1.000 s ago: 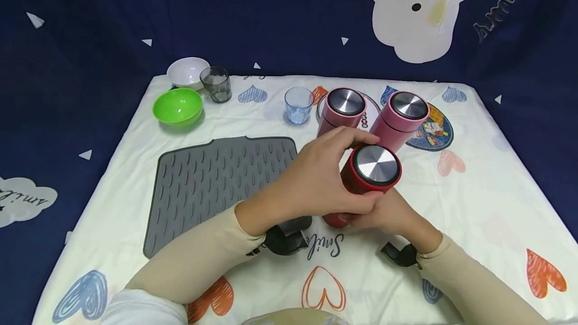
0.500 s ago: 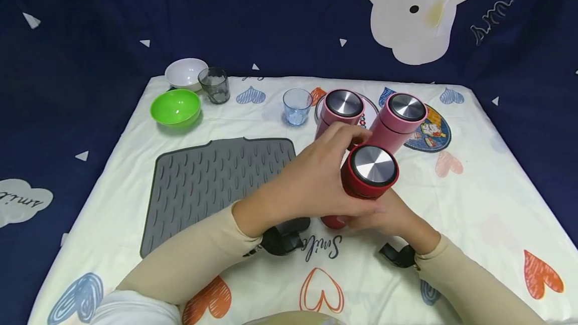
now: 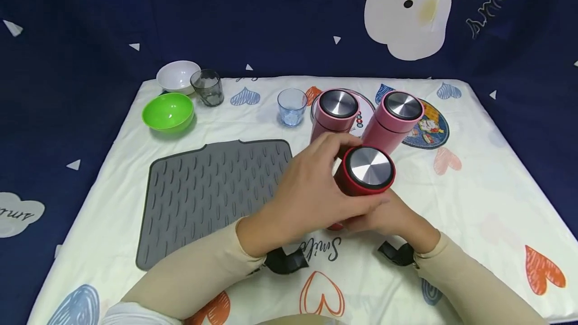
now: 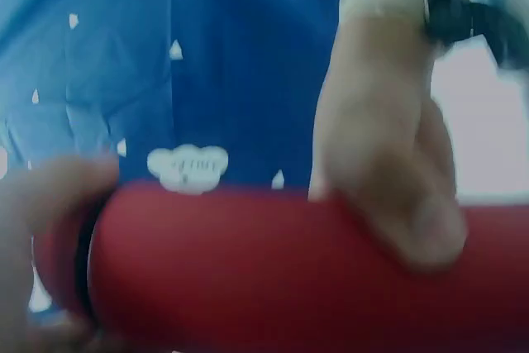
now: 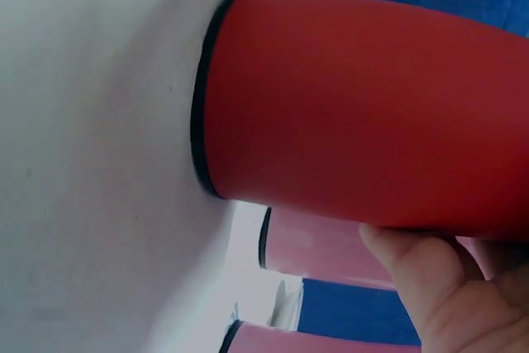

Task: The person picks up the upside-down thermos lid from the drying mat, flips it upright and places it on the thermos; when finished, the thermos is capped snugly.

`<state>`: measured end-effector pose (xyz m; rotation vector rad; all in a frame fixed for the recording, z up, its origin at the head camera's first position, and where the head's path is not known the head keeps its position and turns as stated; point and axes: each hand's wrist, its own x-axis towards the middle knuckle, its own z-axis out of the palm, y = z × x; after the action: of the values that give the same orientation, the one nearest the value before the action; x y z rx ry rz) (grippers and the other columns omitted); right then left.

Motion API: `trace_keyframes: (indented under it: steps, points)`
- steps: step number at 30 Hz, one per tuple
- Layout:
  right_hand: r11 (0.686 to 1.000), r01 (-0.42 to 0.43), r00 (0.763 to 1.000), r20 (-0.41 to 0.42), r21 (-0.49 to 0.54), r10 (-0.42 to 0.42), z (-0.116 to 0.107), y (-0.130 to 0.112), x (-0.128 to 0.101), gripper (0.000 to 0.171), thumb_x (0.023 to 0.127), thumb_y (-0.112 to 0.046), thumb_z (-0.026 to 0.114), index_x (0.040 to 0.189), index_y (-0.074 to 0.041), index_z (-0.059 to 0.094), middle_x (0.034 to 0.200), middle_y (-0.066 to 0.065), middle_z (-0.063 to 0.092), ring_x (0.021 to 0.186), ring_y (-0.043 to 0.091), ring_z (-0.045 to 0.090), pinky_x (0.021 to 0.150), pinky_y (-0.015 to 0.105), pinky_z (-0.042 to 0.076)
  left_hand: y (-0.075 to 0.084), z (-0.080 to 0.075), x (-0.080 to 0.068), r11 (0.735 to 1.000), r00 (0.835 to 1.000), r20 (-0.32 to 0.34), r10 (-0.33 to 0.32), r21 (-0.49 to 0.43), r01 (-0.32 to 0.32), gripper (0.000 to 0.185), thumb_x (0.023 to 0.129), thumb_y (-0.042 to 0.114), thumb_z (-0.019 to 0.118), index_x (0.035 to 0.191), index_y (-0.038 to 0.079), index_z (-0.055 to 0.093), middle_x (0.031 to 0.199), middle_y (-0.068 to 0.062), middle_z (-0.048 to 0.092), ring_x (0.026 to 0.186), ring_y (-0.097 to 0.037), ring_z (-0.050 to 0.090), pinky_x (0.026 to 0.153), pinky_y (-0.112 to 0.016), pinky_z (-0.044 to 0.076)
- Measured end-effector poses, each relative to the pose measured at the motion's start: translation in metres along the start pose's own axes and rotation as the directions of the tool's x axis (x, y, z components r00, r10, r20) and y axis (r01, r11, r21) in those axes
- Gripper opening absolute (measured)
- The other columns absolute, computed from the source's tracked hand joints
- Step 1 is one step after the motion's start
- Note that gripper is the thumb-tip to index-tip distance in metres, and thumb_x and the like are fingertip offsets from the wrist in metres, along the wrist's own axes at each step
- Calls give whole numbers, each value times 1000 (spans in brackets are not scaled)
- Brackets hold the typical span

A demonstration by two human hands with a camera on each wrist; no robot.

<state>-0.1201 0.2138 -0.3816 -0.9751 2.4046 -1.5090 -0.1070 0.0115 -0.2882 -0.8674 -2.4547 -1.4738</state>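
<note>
A red thermos flask with a brushed-metal lid top stands between my two hands, tilted in the head view. My left hand grips it round the lid from the left, fingers behind and thumb in front. Lower down, my right hand holds the flask's body, partly hidden behind the left hand and the flask. In the right wrist view the flask's black-rimmed base is close to the white cloth. A pink thermos and a second pink thermos stand just behind.
A grey ridged drying mat lies left of the hands. Behind it are a green bowl, a white bowl, a dark glass and a blue glass. Two round mats, one a patterned coaster, lie by the pink thermoses.
My left wrist has come lower and nearer the body, with the hand turned slightly round the lid. The right hand keeps its hold. The head view has shifted a little.
</note>
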Motion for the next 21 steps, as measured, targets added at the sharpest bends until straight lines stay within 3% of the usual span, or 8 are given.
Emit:
trace_keyframes:
  steps: [4, 6, 10, 12, 16, 18, 19, 21]
  points:
    - [996, -27, 1000, 6, 88, 27, 0, -1, 3, 57, 66, -5, 87, 116, -12, 61, 106, 0, 65, 90, 20, 61, 82, 28, 49, -9, -9, 9, 965, 987, 163, 12, -262, 31, 68, 72, 25, 88, 132, 15, 57, 113, 8, 64, 102, -5, 59, 87, -24, 49]
    - [997, -10, 1000, 11, 78, 9, 0, 0, 3, 59, 65, -4, 87, 117, -12, 61, 107, 0, 65, 93, 20, 61, 85, 29, 49, -11, -12, 9, 953, 979, 201, 18, -301, 45, 74, 71, 22, 89, 135, 13, 52, 117, 7, 61, 104, -6, 59, 90, -24, 47]
    - [1000, 5, 1000, 12, 29, -5, 0, 1, 7, 59, 66, -6, 87, 117, -12, 60, 109, -2, 64, 97, 18, 59, 87, 29, 48, -10, -3, 5, 986, 996, 58, 73, -157, -63, 77, 68, 33, 90, 129, 11, 48, 120, 6, 52, 102, -4, 55, 88, -23, 47]
    - [1000, -4, 1000, 6, 25, 4, 3, 2, 8, 60, 66, -9, 88, 119, -11, 59, 112, -2, 63, 100, 18, 59, 88, 29, 48, -12, 1, 4, 982, 996, 13, 83, -171, -80, 74, 67, 32, 90, 127, 11, 52, 120, 6, 52, 101, -5, 56, 87, -23, 48]
    - [995, -44, 999, 8, 95, 43, 6, 0, 9, 62, 65, -9, 90, 120, -12, 59, 111, -1, 64, 97, 20, 61, 88, 29, 49, -20, -4, 5, 885, 989, 132, 70, -465, -1, 66, 75, 10, 85, 133, 7, 54, 121, 1, 59, 108, -12, 59, 94, -30, 48]
    - [995, -39, 999, 12, 88, 38, 4, -1, 7, 60, 67, -9, 89, 118, -13, 59, 109, -1, 65, 95, 20, 61, 87, 30, 49, -20, -6, 4, 848, 984, 173, 42, -526, 57, 71, 73, 3, 85, 135, 5, 50, 124, -1, 57, 112, -15, 57, 99, -31, 45]
    - [997, -35, 999, 16, 72, 34, 3, -2, 6, 58, 67, -9, 88, 117, -14, 60, 107, -2, 65, 94, 19, 61, 86, 30, 49, -19, -5, 4, 854, 984, 177, 34, -517, 64, 74, 72, 4, 86, 136, 5, 48, 125, -2, 55, 113, -14, 56, 100, -30, 44]
    - [999, -29, 1000, 11, 33, 28, -1, -3, 2, 56, 68, -9, 88, 117, -14, 60, 106, -3, 64, 94, 19, 61, 85, 30, 49, -14, -1, 4, 915, 990, 141, 30, -403, 30, 75, 71, 17, 89, 133, 8, 47, 125, 1, 52, 110, -10, 56, 98, -26, 44]
